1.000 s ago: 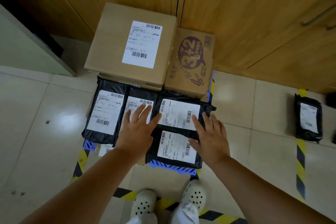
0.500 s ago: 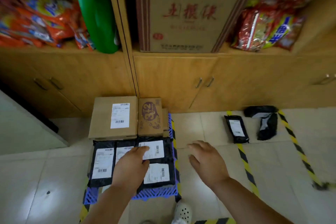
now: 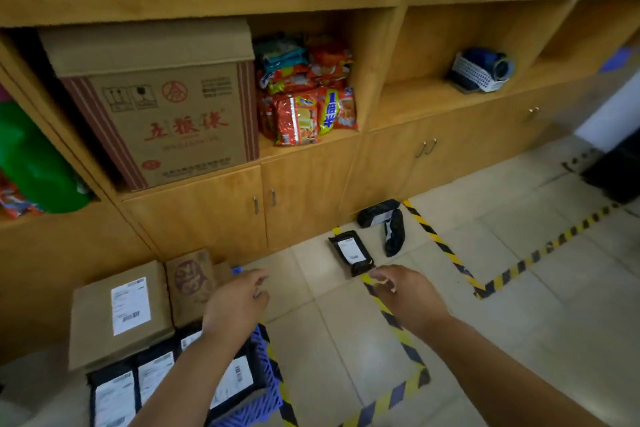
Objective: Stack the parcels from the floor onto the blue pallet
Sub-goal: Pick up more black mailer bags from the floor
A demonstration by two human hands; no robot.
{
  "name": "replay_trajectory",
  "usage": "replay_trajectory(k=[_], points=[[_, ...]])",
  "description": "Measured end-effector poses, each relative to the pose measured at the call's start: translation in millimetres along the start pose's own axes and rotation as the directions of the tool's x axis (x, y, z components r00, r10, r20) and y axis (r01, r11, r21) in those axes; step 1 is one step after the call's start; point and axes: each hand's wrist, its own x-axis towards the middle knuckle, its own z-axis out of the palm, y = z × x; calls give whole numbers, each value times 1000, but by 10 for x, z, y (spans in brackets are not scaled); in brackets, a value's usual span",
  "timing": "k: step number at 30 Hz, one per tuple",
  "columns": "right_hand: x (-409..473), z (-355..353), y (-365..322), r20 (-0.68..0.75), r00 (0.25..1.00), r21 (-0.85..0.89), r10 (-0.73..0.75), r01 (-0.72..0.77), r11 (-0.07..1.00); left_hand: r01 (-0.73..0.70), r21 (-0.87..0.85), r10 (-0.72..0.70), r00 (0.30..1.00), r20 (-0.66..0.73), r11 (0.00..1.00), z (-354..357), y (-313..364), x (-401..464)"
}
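Looking down, the blue pallet (image 3: 268,388) already had a row of black mailer parcels (image 3: 154,381) plus two cardboard boxes (image 3: 119,312) on it, so most of the job looked done. Both hands were out front holding nothing, left hand (image 3: 235,308) over the pallet edge and right hand (image 3: 407,295) over the floor tape, each grip loosely curled. Further out, a flat black parcel (image 3: 351,251) and two crumpled black bags (image 3: 384,222) were on the floor, not yet stacked.
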Motion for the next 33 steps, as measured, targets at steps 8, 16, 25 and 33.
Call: replay_trajectory(k=[8, 16, 25, 33], points=[[-64, -1163, 1459, 38, 991, -69, 130, -128, 989, -28, -78, 29, 1000, 3, 997, 654, 1564, 320], [392, -1824, 2385, 62, 990, -103, 123, -116, 988, -41, -262, 32, 999, -40, 964, 1175, 2578, 681], [1462, -2231, 2920, 79, 992, -50, 98, -95, 994, -16, -270, -4, 997, -75, 963, 1292, 3277, 1697], [2717, -2715, 3336, 77, 982, -33, 171, -169, 985, -17, -352, 12, 1000, -16, 936, 1374, 4071, 2988]])
